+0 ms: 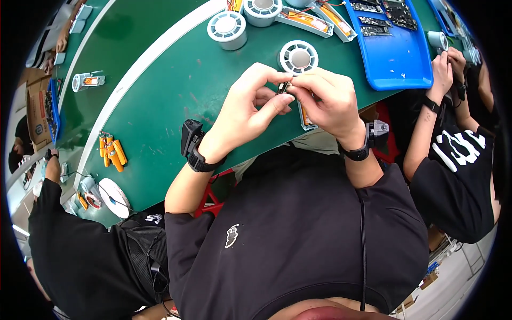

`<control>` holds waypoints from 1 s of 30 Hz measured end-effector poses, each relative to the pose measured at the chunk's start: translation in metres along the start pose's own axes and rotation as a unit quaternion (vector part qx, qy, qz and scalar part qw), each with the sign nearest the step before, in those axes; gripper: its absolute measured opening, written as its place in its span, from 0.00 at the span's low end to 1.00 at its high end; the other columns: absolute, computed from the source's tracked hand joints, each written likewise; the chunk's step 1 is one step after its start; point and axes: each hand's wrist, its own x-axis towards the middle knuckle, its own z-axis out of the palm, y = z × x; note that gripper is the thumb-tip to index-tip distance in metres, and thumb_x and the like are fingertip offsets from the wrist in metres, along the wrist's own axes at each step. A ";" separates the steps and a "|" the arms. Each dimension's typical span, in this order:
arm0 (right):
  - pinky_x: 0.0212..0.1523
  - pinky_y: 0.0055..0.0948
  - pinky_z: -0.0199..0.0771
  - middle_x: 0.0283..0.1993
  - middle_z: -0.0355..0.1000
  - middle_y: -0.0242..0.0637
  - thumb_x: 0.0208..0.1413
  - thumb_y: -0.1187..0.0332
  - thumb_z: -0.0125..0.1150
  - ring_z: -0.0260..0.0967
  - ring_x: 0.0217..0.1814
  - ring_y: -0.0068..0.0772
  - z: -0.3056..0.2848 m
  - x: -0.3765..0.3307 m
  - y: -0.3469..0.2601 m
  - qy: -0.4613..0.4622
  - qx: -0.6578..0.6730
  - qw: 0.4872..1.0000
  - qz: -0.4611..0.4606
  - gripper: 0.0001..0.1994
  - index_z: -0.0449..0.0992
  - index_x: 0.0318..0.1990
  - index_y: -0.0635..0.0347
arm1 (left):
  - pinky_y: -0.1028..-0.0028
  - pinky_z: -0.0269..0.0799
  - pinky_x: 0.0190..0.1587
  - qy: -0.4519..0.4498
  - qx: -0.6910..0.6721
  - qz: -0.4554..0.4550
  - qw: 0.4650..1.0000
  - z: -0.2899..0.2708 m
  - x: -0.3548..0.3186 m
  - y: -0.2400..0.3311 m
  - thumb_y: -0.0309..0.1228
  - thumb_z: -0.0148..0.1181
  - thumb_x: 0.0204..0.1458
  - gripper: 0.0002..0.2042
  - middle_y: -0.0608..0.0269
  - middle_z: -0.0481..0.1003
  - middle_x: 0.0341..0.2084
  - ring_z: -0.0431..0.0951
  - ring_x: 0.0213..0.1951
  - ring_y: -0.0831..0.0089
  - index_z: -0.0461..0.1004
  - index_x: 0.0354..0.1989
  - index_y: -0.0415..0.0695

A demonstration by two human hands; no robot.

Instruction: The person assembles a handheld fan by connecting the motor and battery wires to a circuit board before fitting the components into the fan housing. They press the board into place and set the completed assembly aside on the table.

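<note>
Both hands meet over the green table in front of my chest. My left hand [249,109] pinches a small dark circuit board [282,87] between thumb and forefinger. At the board's right end, the thumb and forefinger of my right hand [332,101] are pressed together; whatever lies between these fingertips is too small to make out. Just beyond the hands is a round pale-grey head [298,57] with a slotted ring, like a small fan's. Below the fingers, an opened grey handle [306,120] with an orange battery inside shows partly; my right hand hides some of it.
A blue tray [397,82] with several dark circuit boards stands at the far right. More fan-like heads [227,30] and opened handles [305,22] lie at the back. Orange batteries [113,153] and a white reel [113,197] sit left. Co-workers [442,80] are close on both sides.
</note>
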 end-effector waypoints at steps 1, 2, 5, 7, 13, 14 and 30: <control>0.25 0.24 0.72 0.32 0.80 0.40 0.49 0.82 0.71 0.75 0.26 0.27 -0.002 0.001 0.001 -0.025 0.025 0.999 0.013 0.07 0.80 0.35 0.65 | 0.76 0.80 0.36 -0.023 -0.019 -0.022 0.999 -0.003 -0.001 0.003 0.21 0.61 0.61 0.12 0.57 0.72 0.45 0.84 0.34 0.72 0.72 0.52 0.36; 0.24 0.23 0.70 0.32 0.80 0.39 0.48 0.82 0.71 0.73 0.24 0.25 -0.004 0.002 0.001 -0.050 0.050 0.997 0.026 0.08 0.80 0.35 0.65 | 0.76 0.80 0.35 -0.047 -0.037 -0.044 0.997 -0.006 -0.002 0.006 0.22 0.60 0.62 0.11 0.57 0.72 0.45 0.84 0.33 0.73 0.71 0.52 0.35; 0.22 0.21 0.67 0.32 0.80 0.37 0.47 0.81 0.73 0.70 0.22 0.22 -0.006 0.000 0.002 -0.073 0.081 0.993 0.050 0.09 0.79 0.35 0.64 | 0.77 0.79 0.34 -0.081 -0.021 -0.057 0.995 -0.012 -0.006 0.013 0.21 0.59 0.63 0.11 0.57 0.72 0.46 0.83 0.33 0.74 0.71 0.52 0.34; 0.20 0.19 0.63 0.32 0.80 0.35 0.46 0.79 0.75 0.66 0.20 0.18 -0.006 -0.001 0.002 -0.071 0.089 0.991 0.067 0.11 0.78 0.36 0.64 | 0.77 0.78 0.33 -0.108 0.044 -0.021 0.993 -0.013 -0.006 0.016 0.19 0.55 0.63 0.11 0.57 0.71 0.48 0.82 0.34 0.75 0.70 0.54 0.34; 0.19 0.18 0.60 0.30 0.80 0.32 0.46 0.73 0.79 0.63 0.18 0.16 -0.003 0.000 0.002 -0.031 0.092 0.989 0.111 0.14 0.76 0.36 0.62 | 0.77 0.77 0.31 -0.115 0.101 -0.014 0.988 -0.012 -0.004 0.022 0.19 0.58 0.61 0.11 0.58 0.71 0.45 0.82 0.32 0.75 0.72 0.52 0.35; 0.20 0.18 0.60 0.30 0.80 0.32 0.47 0.72 0.79 0.63 0.18 0.16 -0.002 0.002 0.000 -0.022 0.094 0.990 0.105 0.15 0.75 0.36 0.62 | 0.77 0.77 0.31 -0.102 0.086 -0.006 0.991 -0.013 -0.004 0.023 0.21 0.60 0.60 0.11 0.58 0.70 0.42 0.81 0.30 0.74 0.73 0.50 0.35; 0.26 0.22 0.71 0.30 0.80 0.38 0.54 0.76 0.73 0.74 0.26 0.25 0.010 0.001 -0.023 0.071 -0.053 0.996 0.021 0.05 0.81 0.34 0.65 | 0.69 0.76 0.43 -0.001 0.305 0.183 0.935 -0.046 -0.010 0.028 0.22 0.68 0.51 0.19 0.56 0.72 0.42 0.77 0.41 0.63 0.76 0.53 0.42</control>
